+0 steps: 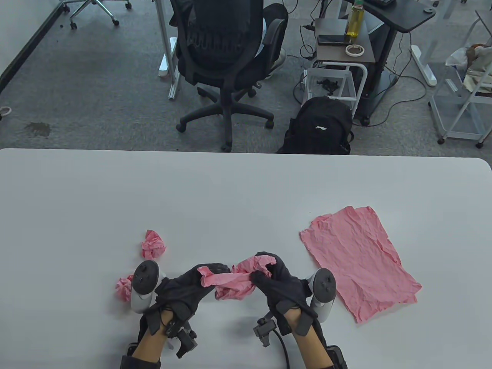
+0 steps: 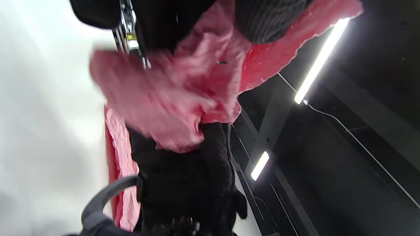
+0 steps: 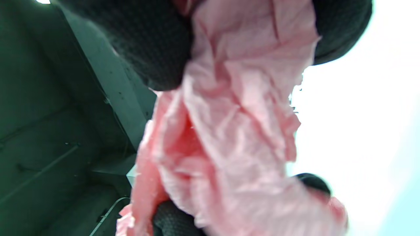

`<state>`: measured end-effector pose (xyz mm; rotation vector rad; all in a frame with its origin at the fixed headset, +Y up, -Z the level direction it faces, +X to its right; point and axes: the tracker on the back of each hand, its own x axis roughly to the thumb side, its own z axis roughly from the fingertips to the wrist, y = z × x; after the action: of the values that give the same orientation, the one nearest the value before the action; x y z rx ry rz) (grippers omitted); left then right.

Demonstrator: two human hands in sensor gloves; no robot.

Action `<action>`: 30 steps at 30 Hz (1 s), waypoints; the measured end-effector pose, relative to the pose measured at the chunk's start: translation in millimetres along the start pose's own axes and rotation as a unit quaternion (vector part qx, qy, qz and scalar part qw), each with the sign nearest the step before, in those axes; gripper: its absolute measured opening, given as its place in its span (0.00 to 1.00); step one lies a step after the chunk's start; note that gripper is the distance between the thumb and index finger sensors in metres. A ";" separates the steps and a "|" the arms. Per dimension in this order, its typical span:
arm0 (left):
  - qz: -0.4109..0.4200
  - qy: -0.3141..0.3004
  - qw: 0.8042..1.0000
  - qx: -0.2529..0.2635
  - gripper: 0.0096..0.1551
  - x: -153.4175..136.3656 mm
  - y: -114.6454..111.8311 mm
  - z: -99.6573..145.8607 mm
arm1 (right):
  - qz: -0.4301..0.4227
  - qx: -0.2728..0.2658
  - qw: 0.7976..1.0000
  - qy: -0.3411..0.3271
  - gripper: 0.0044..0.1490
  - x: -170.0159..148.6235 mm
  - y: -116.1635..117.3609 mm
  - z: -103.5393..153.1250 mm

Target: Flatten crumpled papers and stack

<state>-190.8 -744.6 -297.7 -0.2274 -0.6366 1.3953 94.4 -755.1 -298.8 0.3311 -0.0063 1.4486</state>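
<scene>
Two balls left, one sheet half opened

One pink paper (image 1: 234,282) is in hand, held just above the tabletop (image 1: 246,184) near its front edge, between my two hands. It is partly unfurled: a twisted band of it runs between my hands, and the rest hangs in crumpled folds. My left hand (image 1: 188,288) has its fingers (image 2: 262,23) pinched on the left end. My right hand (image 1: 278,282) has its fingers (image 3: 157,49) curled round the right end. Both wrist views show paper bunched between dark glove tips, blurred, so I cannot tell exactly where each fingertip sits.

To the right of my right hand, the flat stack (image 1: 359,261) lies on the tabletop, wrinkled but spread, with what looks like a second sheet's edge showing along its far side. To the left, two crumpled balls wait: one ball (image 1: 153,245) beyond my left hand, and another (image 1: 124,288) close beside that hand's tracker and partly hidden by it.

I judge the step to be the unfolding of this paper, with the task roughly half done. Next I would need to draw my hands apart gently, since thin paper may tear at the pinch points, then lay it down and smooth it with flat palms before moving it onto the stack.
</scene>
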 end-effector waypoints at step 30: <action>0.058 0.037 0.994 0.090 0.27 -12.0 22.4 9.8 | -0.149 0.102 0.984 0.000 0.27 -8.1 -6.7 -6.8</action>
<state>-215.5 -754.1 -304.4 -0.1733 -0.4380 1.5403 98.5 -762.0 -308.4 0.4779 0.1864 1.1531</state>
